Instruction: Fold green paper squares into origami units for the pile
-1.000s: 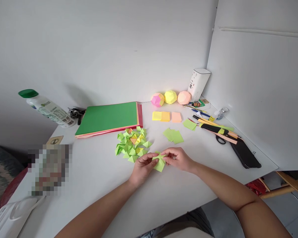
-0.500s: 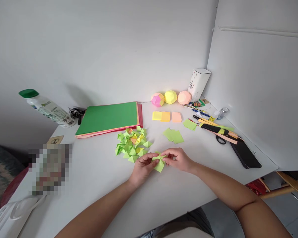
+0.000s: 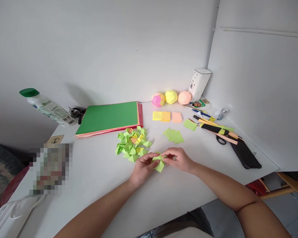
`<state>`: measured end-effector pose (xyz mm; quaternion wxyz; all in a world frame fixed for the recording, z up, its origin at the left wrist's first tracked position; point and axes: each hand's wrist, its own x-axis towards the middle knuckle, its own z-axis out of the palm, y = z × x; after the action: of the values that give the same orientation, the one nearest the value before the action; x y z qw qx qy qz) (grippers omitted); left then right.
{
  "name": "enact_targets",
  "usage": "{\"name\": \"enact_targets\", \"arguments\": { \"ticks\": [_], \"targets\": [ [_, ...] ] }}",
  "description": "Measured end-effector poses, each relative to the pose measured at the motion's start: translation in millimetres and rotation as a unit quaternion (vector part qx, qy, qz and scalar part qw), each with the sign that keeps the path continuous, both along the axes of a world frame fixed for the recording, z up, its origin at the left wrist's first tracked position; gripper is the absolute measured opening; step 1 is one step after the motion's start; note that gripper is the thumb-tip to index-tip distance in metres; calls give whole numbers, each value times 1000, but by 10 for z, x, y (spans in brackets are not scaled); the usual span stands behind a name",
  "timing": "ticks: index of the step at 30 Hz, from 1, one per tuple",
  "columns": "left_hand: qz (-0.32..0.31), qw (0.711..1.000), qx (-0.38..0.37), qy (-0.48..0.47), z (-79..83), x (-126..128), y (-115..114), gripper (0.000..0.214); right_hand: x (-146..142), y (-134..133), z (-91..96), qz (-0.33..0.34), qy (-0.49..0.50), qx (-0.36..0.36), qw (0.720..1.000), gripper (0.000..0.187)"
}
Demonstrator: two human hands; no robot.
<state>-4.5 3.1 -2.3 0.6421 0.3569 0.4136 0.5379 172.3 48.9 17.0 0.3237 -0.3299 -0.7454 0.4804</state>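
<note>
My left hand [image 3: 142,167] and my right hand [image 3: 178,159] both pinch one small light-green folded paper piece [image 3: 159,163] just above the white table [image 3: 101,172]. The fingers of both hands are closed on its edges. Right behind my left hand lies a pile of folded green, yellow and orange paper units [image 3: 132,142]. A few flat green paper squares [image 3: 173,135] lie behind my right hand.
A stack of coloured sheets, green on top [image 3: 109,117], lies at the back. Three paper balls [image 3: 171,97], sticky-note pads [image 3: 167,116], a white box [image 3: 198,84], scissors and pens [image 3: 215,129], a phone [image 3: 244,153] and a bottle [image 3: 48,108] stand around.
</note>
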Motion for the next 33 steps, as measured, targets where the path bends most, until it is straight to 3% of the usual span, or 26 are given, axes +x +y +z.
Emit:
{"name": "enact_targets", "arguments": {
  "ticks": [9,14,26,33],
  "targets": [
    [-8,1000,13,17,-57,-7,-1,24,-9,-21,-27,-9,-4,-1,1000,21],
    [-13,999,17,26,-98,-14,2,25,-17,-26,-13,-7,-18,33,999,20],
    [-13,999,26,33,-65,-7,-2,22,-36,-60,-33,-15,-26,51,998,19],
    [-8,991,88,102,-105,-27,6,20,-47,-82,-76,-35,-63,106,992,14]
  ]
}}
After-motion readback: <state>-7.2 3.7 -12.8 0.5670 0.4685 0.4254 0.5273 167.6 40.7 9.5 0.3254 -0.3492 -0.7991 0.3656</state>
